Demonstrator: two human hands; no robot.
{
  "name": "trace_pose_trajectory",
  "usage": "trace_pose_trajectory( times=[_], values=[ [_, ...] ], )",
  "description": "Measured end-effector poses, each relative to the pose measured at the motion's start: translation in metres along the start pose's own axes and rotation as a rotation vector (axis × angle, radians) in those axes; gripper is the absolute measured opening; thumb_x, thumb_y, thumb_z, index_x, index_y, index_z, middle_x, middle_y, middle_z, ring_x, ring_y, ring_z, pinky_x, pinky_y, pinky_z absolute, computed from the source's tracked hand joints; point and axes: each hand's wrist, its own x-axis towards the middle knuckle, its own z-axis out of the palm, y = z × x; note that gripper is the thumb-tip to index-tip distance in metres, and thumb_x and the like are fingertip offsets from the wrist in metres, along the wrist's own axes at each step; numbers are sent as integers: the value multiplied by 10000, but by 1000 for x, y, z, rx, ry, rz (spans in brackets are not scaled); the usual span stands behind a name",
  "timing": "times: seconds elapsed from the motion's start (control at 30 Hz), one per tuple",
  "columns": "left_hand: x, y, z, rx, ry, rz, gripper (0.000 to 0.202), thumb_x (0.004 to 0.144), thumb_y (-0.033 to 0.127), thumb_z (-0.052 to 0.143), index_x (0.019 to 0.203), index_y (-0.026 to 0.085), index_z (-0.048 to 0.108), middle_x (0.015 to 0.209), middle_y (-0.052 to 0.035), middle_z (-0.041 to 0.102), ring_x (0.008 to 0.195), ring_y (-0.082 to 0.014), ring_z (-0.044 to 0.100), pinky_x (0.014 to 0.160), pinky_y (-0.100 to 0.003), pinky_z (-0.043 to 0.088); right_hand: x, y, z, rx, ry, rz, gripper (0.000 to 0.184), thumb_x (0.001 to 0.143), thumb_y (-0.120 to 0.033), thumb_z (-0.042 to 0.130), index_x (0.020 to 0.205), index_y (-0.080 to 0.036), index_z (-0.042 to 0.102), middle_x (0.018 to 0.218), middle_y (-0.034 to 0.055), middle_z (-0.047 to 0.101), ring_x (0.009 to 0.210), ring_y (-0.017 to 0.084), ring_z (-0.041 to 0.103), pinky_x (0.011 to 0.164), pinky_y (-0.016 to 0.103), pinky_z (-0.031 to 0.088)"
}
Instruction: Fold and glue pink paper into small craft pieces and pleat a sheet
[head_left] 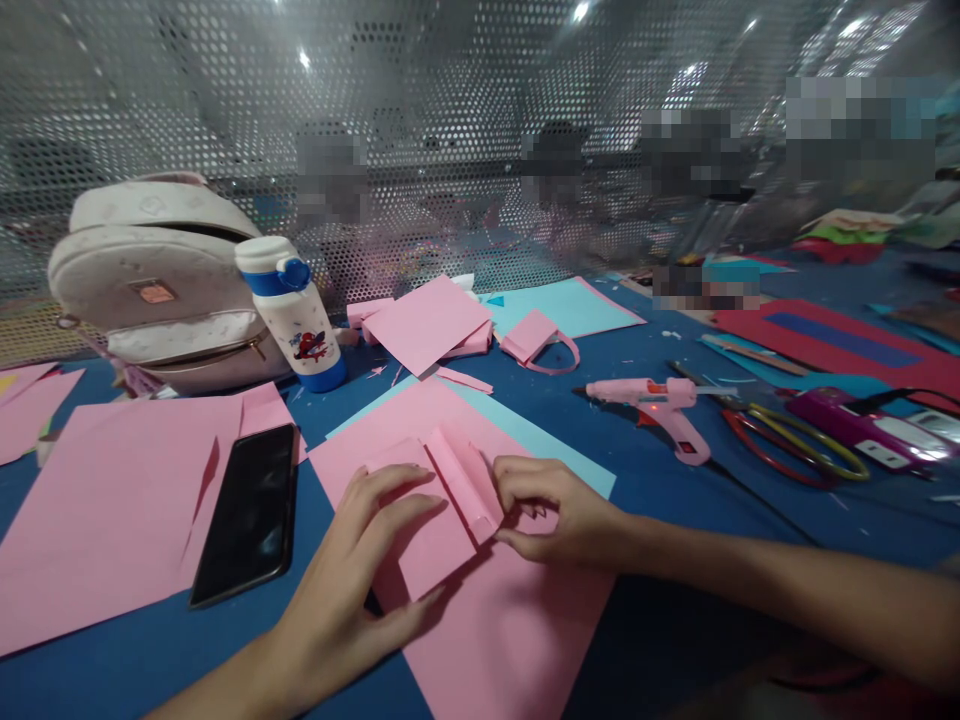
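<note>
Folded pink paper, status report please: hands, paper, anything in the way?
Left hand flat on folded pink paper. Right hand pinching its pleat. Black phone lies left, clear of both hands.

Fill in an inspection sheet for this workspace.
Surface: blue table, pink scraps scattered on it.
Job's things: folded paper on a pink sheet.
Clutter: phone, bottle, backpack, glue gun, rings, spare sheets.
Grips: left hand flat on the folded paper; right hand pinches its fold.
Cables: black cord from the glue gun.
Surroundings: perforated screen; people behind it, blurred.
</note>
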Motion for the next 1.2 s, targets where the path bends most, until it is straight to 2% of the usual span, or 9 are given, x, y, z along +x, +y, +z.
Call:
trace_pose_trajectory(
  times=[0.3,0.6,0.87,1.07,1.2],
  values=[
    [-1,2,-1,51,-28,55,505,900,147,623,1346,327,468,1469,-97,388,1381,-305,375,1162,-588,268,-2,-3,3,-84,-56,88,137,727,-118,599,673,-189,496,717,-31,500,629,93,415,552,222,329],
    [-3,0,-1,94,-49,68,529,876,134,631,1347,317,476,1482,-101,402,1387,-321,383,1164,-598,262,-3,-7,2,-129,-75,62,89,750,-172,600,716,-196,521,733,-14,536,661,117,454,598,244,365],
    [-2,0,-1,84,-52,50,555,855,127,645,1349,310,470,1473,-107,408,1376,-323,399,1159,-597,277,-4,-4,1,-126,-74,97,197,792,-293,706,726,-185,555,745,-13,530,680,126,454,611,256,350],
    [-3,0,0,88,-57,52,575,846,123,651,1357,309,464,1471,-104,414,1379,-310,400,1157,-562,298,-4,-1,2,-101,-74,107,262,799,-318,741,696,-181,543,725,-26,506,658,114,431,588,245,327],
    [-5,-1,0,110,-53,75,603,836,121,654,1374,305,454,1479,-114,416,1377,-325,405,1164,-582,266,-4,-3,1,-111,-89,126,255,807,-322,737,704,-180,552,734,-21,517,666,118,440,595,247,338]
  ],
)
